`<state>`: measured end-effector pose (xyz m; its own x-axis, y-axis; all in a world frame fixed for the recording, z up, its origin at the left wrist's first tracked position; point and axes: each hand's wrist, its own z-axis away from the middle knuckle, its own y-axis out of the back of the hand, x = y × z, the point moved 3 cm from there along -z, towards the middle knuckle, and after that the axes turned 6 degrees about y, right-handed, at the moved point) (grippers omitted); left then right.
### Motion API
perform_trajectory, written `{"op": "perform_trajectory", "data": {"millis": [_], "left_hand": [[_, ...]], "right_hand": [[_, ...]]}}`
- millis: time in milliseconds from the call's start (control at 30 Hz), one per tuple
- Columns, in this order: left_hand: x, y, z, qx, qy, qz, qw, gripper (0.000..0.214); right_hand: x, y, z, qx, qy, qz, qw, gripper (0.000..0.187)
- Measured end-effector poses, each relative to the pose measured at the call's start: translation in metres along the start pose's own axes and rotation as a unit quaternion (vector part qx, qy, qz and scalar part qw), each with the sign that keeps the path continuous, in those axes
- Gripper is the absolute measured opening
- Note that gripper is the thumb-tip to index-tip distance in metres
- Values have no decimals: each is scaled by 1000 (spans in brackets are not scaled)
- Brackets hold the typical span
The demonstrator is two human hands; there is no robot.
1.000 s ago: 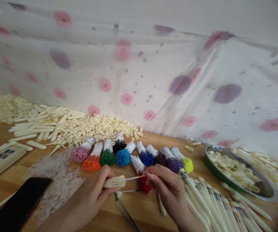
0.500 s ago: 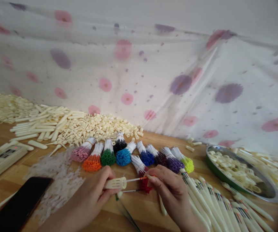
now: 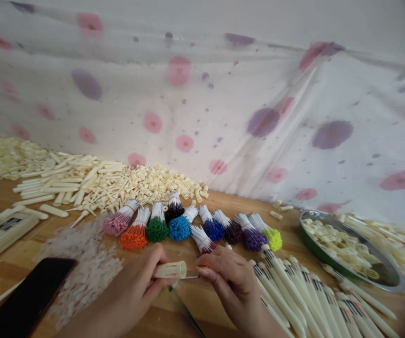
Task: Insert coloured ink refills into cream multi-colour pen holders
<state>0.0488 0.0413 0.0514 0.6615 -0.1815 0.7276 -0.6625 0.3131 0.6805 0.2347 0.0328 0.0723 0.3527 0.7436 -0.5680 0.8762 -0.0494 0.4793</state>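
Observation:
My left hand is closed round a cream slotted pen tube, its open end turned to the right. Facing it, my right hand pinches an orange-ended pen refill close to the tube's mouth; most of the refill is hidden. A thin dark-ended refill shows just below, between tube and fingers. Behind the hands stand rubber-banded refill bundles in several colours, among them an orange bundle, a light blue bundle and a dark red bundle, partly behind my right hand.
Multicolour pens lie in a row at right, near a metal dish of cream parts. At left are a black phone, clear plastic bits and a power strip. Cream parts are heaped behind. Tweezers lie below the hands.
My right hand has moved left toward the tube, bringing the orange-ended refill closer; its white shaft between hand and tube no longer shows. My left hand stays nearly in place.

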Motion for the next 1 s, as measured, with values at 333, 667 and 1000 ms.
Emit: {"op": "perform_trajectory", "data": {"millis": [333, 667, 1000], "left_hand": [[-2, -1, 0, 17, -6, -6, 1000, 4], [1, 1, 1, 18, -12, 7, 1000, 5], [-1, 1, 1, 43, -28, -37, 998, 6]], "right_hand": [[-7, -17, -3, -7, 2, -25, 1000, 23], [-7, -11, -1, -20, -62, -48, 997, 12], [-6, -14, 4, -24, -153, -78, 985, 13]]}}
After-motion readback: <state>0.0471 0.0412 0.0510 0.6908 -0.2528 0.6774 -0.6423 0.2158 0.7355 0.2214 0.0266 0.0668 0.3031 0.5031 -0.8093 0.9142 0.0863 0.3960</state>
